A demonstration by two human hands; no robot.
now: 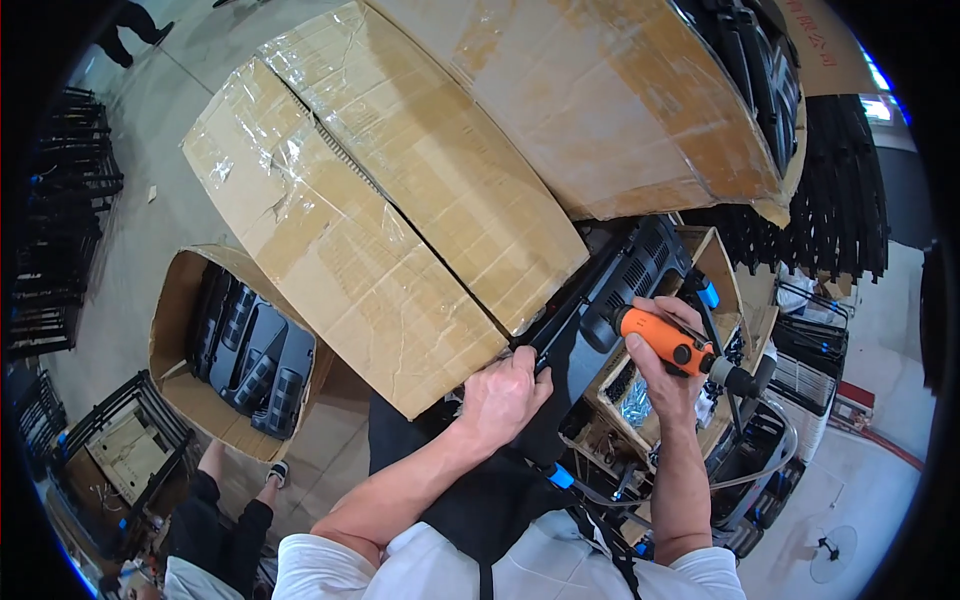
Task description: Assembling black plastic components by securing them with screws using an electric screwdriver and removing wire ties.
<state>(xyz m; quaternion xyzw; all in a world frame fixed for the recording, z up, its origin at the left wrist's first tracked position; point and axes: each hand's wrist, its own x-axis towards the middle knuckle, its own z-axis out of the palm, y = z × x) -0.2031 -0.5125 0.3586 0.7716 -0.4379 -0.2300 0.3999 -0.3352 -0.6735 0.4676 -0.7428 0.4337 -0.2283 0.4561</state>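
Note:
My right hand [668, 385] is wrapped round an orange power screwdriver [655, 335] with a black collar and a grey fitting at its rear. The tool lies over a long black plastic panel [625, 290] with a vented section, and its front end is close to the panel's surface. My left hand [505, 400] is closed at the panel's near edge, beside the corner of a large cardboard box. Its fingertips are partly hidden against the black plastic, and no separate small part shows in them.
Large taped cardboard boxes [400, 190] stand ahead of me. A wooden bin [625, 425] with small hardware sits right. An open carton [225, 375] of black plastic parts stands left. Black frames [820, 190] are stacked far right. Another person's legs [225, 500] are at lower left.

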